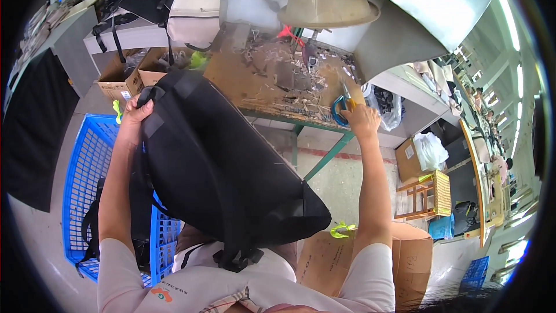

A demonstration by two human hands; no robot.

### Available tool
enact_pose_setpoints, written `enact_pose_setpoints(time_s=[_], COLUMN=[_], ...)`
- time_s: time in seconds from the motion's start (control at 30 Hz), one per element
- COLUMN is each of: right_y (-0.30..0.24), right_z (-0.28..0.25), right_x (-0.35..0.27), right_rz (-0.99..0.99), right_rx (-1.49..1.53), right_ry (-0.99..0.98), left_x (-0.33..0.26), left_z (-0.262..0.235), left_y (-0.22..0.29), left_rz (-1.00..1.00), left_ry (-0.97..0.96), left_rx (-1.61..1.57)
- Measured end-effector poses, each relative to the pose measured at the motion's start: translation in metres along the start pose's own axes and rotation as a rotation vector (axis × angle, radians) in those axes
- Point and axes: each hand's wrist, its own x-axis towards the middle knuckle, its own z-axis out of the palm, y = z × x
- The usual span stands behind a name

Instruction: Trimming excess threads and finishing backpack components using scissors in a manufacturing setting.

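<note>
A large black backpack (202,156) hangs in front of my body, its straps and a buckle dangling at the lower end. My left hand (139,110) is closed on its upper left corner, by a strap. Out to the right, at the table's front edge, my right hand (364,120) has its fingers curled at a pair of scissors (337,110) with blue loops. Something yellow shows beside the loops, and the fingers partly cover the handles. The blades point away from me, toward the table.
Scraps litter the worn table (231,78) under a metal hood with a lamp shade (327,3). A blue plastic basket (87,139) with black items stands at my left. Cardboard boxes (414,261) and a wooden stool (443,194) are on the right; a cream bag (194,11) lies back left.
</note>
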Motion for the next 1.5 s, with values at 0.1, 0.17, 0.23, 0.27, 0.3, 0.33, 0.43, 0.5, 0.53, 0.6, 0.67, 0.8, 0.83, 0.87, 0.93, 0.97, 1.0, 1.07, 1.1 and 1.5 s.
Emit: enact_pose_setpoints(time_s=[0.1, 0.17, 0.23, 0.27, 0.3, 0.33, 0.43, 0.5, 0.53, 0.6, 0.67, 0.8, 0.83, 0.87, 0.93, 0.97, 1.0, 1.07, 1.1, 1.5], right_y=[-0.005, 0.006, 0.01, 0.022, 0.026, 0.02, 0.022, 0.017, 0.019, 0.019, 0.015, 0.009, 0.008, 0.008, 0.007, 0.004, 0.002, -0.004, -0.007, -0.022], right_z=[0.001, 0.01, 0.008, 0.003, -0.008, -0.022, -0.04, -0.066, -0.069, -0.075, -0.091, -0.11, -0.112, -0.113, -0.115, -0.118, -0.121, -0.124, -0.125, -0.111], right_x=[0.002, 0.002, -0.004, -0.013, -0.027, -0.043, -0.103, -0.139, -0.15, -0.163, -0.165, -0.156, -0.153, -0.151, -0.146, -0.145, -0.144, -0.143, -0.142, -0.157], right_rz=[-0.087, -0.047, -0.024, -0.044, -0.072, -0.032, -0.21, -0.297, -0.296, -0.581, -0.516, -0.498, -0.502, -0.543, -0.582, -0.593, -0.606, -0.625, -0.643, -0.752], right_rx=[0.076, 0.091, 0.118, 0.255, 0.397, 0.739, 1.272, 1.213, 1.216, 1.151, 0.976, 0.73, 0.731, 0.7, 0.667, 0.645, 0.622, 0.607, 0.593, 0.721], right_ry=[-0.1, -0.046, 0.007, 0.017, 0.026, -0.165, -0.564, -0.634, -0.637, -0.52, -0.6, -0.724, -0.722, -0.72, -0.716, -0.723, -0.73, -0.717, -0.706, -0.415], left_x=[0.001, 0.001, 0.0, 0.0, -0.002, -0.003, -0.003, -0.002, -0.004, -0.008, -0.014, -0.017, -0.018, -0.019, -0.024, -0.027, -0.028, -0.029, -0.029, -0.039], left_z=[0.012, 0.024, 0.025, 0.026, 0.023, 0.012, -0.005, -0.009, -0.008, 0.0, 0.012, -0.01, -0.017, -0.021, -0.014, -0.012, -0.012, -0.012, -0.015, -0.013], left_y=[-0.001, -0.001, 0.0, -0.001, -0.003, -0.005, -0.012, -0.012, -0.01, -0.004, 0.004, -0.001, -0.002, -0.002, 0.002, 0.004, 0.004, 0.003, 0.003, 0.002], left_rz=[0.015, -0.016, -0.023, -0.028, -0.028, 0.0, 0.036, 0.046, 0.065, 0.083, 0.074, 0.115, 0.131, 0.148, 0.155, 0.159, 0.163, 0.185, 0.19, 0.127], left_ry=[0.028, 0.027, 0.023, 0.017, 0.021, 0.086, 0.128, 0.107, 0.107, 0.106, 0.141, 0.176, 0.181, 0.187, 0.209, 0.231, 0.232, 0.259, 0.26, 0.229], left_rx=[0.003, -0.018, -0.033, -0.054, -0.05, -0.028, -0.019, -0.015, -0.019, -0.022, -0.057, -0.059, -0.034, -0.009, -0.018, -0.027, -0.027, -0.059, -0.058, -0.061])
